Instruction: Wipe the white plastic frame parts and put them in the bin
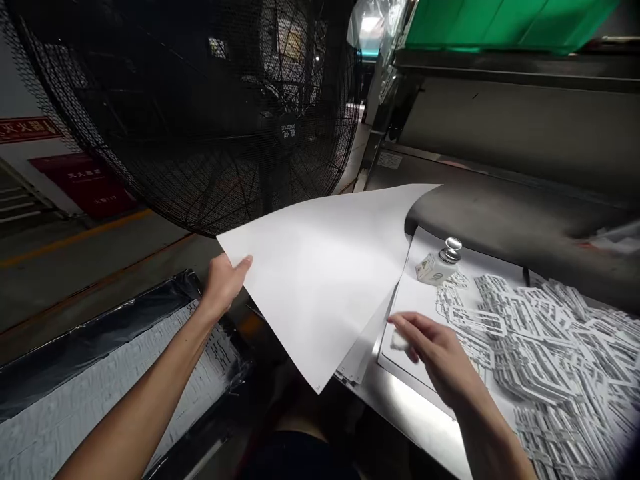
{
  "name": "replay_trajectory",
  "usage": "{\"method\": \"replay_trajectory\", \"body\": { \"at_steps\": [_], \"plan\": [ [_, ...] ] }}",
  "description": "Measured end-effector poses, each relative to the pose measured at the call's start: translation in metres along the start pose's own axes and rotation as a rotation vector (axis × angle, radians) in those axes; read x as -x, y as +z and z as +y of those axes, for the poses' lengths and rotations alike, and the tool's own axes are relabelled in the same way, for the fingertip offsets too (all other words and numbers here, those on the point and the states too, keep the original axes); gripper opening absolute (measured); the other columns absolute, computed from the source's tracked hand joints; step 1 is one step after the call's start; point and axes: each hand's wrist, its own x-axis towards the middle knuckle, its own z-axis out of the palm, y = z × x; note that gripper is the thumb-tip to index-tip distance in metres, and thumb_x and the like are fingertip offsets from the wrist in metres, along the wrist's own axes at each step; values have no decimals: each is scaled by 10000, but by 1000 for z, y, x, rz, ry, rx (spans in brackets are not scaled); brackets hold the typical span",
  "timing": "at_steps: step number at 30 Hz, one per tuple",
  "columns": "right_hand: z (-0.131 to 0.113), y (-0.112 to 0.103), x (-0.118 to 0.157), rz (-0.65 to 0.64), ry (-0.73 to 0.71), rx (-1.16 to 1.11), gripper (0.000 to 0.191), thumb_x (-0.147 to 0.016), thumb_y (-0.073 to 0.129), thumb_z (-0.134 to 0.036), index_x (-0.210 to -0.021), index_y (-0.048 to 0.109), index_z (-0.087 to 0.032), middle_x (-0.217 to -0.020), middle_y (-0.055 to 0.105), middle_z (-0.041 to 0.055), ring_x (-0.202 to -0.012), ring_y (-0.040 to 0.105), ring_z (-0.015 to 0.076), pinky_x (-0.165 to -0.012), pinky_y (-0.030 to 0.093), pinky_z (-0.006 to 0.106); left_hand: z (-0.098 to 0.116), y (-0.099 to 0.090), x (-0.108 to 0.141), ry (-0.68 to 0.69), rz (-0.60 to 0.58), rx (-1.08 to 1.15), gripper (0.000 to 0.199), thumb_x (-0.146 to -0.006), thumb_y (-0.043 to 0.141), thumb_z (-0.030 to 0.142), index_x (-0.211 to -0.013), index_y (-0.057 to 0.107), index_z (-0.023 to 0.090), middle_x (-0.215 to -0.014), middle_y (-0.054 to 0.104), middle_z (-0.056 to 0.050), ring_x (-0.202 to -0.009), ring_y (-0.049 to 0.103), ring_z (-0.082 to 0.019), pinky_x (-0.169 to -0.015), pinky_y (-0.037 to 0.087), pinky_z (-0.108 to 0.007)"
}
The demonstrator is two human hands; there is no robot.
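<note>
My left hand (pixel 226 280) pinches the left edge of a large white sheet (pixel 320 267), thumb on top. The sheet curves up and its right part lies over more white sheets (pixel 361 353) at the table's edge. My right hand (pixel 425 340) is over the white paper on the table, fingers curled round a small whitish piece (pixel 399 340) that is too blurred to name. Beyond it stands a small white box-like container (pixel 436 268) with a round metal lid. Piles of thin white frame-shaped pieces (pixel 540 340) cover the right of the table.
A large black fan (pixel 287 127) stands close ahead on the left. At lower left is a black-lined tray (pixel 100 343) holding rows of white pieces. A metal machine (pixel 500 120) rises behind the table, with a green cover (pixel 505 23) above.
</note>
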Motion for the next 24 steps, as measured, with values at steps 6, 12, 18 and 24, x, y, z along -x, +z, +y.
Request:
{"method": "replay_trajectory", "body": {
  "at_steps": [6, 12, 18, 24],
  "plan": [
    [-18, 31, -110, -77, 24, -287, 164, -820, 680, -240, -886, 615, -104, -695, 553, 16, -533, 463, 72, -443, 346, 149, -19, 0, 21, -63, 52, -227, 848, -654, 677, 314, -1359, 275, 66, -1154, 576, -205, -1015, 574, -322, -870, 458, -444],
    [-8, 65, -200, -92, 108, -365, 161, -947, 531, -254, -1004, 557, -106, -882, 557, 34, -668, 561, 113, -576, 505, 226, -10, 29, 22, 305, -40, -743, 685, -823, 484, 300, -1400, 214, 47, -1486, 22, -239, -1349, -13, -377, -1048, 114, -570],
    [21, 65, -220, -89, 94, -547, 167, -950, 526, -260, -987, 556, -101, -852, 555, 28, -655, 559, 112, -580, 507, 232, 1, 63, 81, 479, -531, -718, 558, -870, 352, 414, -1324, 417, 98, -1408, 365, -157, -1339, 196, -305, -1073, 185, -492],
    [33, 53, -218, -107, 54, -700, 33, -862, 586, -190, -880, 596, -165, -558, 436, -66, -485, 454, 66, -683, 523, 237, 56, 32, 141, 705, -1129, -355, 480, -901, 281, 451, -1339, 400, 295, -1341, 481, 22, -1258, 389, -148, -977, 399, -290]
  ]
}}
